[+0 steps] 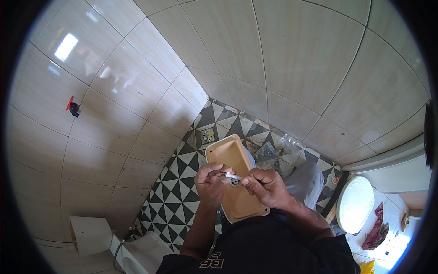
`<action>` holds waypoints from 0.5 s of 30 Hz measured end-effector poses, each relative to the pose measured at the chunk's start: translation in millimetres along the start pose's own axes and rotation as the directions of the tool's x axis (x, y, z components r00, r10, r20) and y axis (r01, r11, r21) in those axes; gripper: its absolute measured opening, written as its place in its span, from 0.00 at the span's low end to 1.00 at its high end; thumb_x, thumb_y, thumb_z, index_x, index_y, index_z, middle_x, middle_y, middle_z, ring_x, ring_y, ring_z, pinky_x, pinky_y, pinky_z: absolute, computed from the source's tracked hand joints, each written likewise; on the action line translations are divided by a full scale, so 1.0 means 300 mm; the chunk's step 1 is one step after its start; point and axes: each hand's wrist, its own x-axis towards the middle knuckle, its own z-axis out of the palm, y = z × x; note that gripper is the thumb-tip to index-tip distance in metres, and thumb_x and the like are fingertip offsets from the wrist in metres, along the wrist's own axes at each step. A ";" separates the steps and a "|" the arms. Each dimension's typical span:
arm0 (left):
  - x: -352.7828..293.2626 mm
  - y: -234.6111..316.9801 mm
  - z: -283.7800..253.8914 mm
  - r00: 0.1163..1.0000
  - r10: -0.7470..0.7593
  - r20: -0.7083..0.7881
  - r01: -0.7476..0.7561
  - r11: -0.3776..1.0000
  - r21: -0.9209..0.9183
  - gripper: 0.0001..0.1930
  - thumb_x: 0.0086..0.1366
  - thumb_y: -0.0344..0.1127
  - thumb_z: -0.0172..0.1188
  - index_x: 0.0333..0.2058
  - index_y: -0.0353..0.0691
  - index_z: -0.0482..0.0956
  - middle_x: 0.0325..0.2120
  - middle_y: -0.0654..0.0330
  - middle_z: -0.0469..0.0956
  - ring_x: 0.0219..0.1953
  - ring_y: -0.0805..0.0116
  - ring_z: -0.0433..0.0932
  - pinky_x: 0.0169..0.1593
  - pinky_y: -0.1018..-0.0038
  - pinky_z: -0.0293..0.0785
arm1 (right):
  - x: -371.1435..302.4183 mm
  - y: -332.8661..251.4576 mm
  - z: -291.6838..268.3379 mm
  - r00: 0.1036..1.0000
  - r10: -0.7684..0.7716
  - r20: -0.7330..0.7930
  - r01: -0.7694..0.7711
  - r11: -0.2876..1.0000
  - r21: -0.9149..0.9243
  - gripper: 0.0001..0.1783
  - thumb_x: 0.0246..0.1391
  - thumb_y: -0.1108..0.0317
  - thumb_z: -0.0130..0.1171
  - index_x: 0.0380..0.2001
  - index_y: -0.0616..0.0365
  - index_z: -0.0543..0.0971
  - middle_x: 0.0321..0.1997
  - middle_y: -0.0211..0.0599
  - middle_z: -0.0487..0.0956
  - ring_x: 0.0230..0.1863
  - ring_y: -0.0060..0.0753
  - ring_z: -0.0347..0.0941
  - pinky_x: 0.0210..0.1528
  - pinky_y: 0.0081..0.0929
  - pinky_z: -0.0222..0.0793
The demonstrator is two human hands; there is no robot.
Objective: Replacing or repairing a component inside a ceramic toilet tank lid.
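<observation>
Handling of a small part above a basin, seen from the head. My right hand (267,187) pinches one end of a slim white bolt-like piece (234,176) between thumb and fingers; the grip is narrow and closed on it. My left hand (210,185) is curled at the other, broader end, its fingertips gathered close around it; whether they press on the piece or only stand beside it, I cannot tell. The piece lies slightly tilted between my two hands, over the shallow tan basin (235,153), in which a round perforated fitting (235,183) shows partly behind my fingers. The basin stands in front of my body, beside my grey trouser leg (306,182); clear plastic bags (267,153) lie on the patterned floor (180,182) beyond.

The step in hand appears to be fine fingertip work on the piece itself, either adjusting or examining it; a single view does not settle which. In my judgement, the next move calls for a steady right pinch, light left fingertips, and the two ends kept in line. A slack grip could let so slender a part drop into the basin.
</observation>
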 end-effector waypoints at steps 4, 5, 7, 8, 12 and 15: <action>-0.005 -0.004 0.000 1.000 0.006 -0.014 -0.006 1.000 -0.008 0.20 0.64 0.18 0.68 0.54 0.33 0.75 0.45 0.47 0.85 0.47 0.60 0.87 0.55 0.61 0.84 | 0.008 0.010 0.019 0.973 -0.207 -0.096 0.200 0.976 -0.083 0.04 0.62 0.73 0.70 0.37 0.60 0.83 0.33 0.32 0.81 0.34 0.21 0.75 0.36 0.25 0.69; -0.006 -0.006 -0.002 1.000 0.011 -0.027 -0.011 1.000 0.004 0.20 0.64 0.19 0.68 0.53 0.33 0.75 0.46 0.47 0.85 0.47 0.60 0.87 0.55 0.61 0.84 | 0.011 0.006 0.022 0.974 -0.208 -0.095 0.200 0.976 -0.083 0.04 0.62 0.73 0.70 0.37 0.60 0.83 0.33 0.32 0.81 0.34 0.21 0.75 0.36 0.25 0.69; -0.005 -0.007 0.000 1.000 0.014 -0.025 -0.015 1.000 -0.005 0.20 0.64 0.19 0.68 0.53 0.33 0.75 0.46 0.47 0.85 0.47 0.59 0.87 0.56 0.61 0.84 | 0.013 -0.004 0.028 0.953 -0.271 -0.137 0.252 0.958 -0.138 0.07 0.58 0.75 0.73 0.36 0.59 0.83 0.34 0.33 0.81 0.35 0.22 0.75 0.36 0.26 0.69; -0.004 -0.008 0.002 1.000 0.016 -0.022 -0.017 1.000 -0.014 0.20 0.64 0.19 0.69 0.53 0.33 0.75 0.46 0.47 0.85 0.47 0.59 0.87 0.56 0.61 0.84 | 0.017 -0.002 0.030 0.953 -0.271 -0.138 0.253 0.958 -0.138 0.07 0.58 0.75 0.73 0.36 0.59 0.83 0.34 0.33 0.81 0.35 0.22 0.75 0.36 0.26 0.69; -0.005 -0.009 0.009 0.999 -0.001 -0.044 -0.001 0.999 -0.042 0.20 0.64 0.19 0.68 0.53 0.33 0.75 0.45 0.48 0.85 0.46 0.59 0.87 0.56 0.61 0.84 | 0.028 0.004 0.031 0.905 -0.394 -0.161 0.356 0.908 -0.221 0.09 0.56 0.75 0.75 0.36 0.58 0.82 0.34 0.32 0.80 0.34 0.22 0.75 0.36 0.26 0.69; -0.003 -0.009 0.010 0.999 0.005 -0.048 -0.008 0.998 -0.064 0.20 0.64 0.19 0.68 0.53 0.33 0.75 0.45 0.48 0.85 0.46 0.59 0.87 0.56 0.61 0.84 | 0.018 -0.020 0.035 0.947 -0.286 -0.149 0.265 0.953 -0.146 0.07 0.59 0.74 0.73 0.36 0.59 0.82 0.34 0.31 0.80 0.33 0.19 0.74 0.35 0.24 0.68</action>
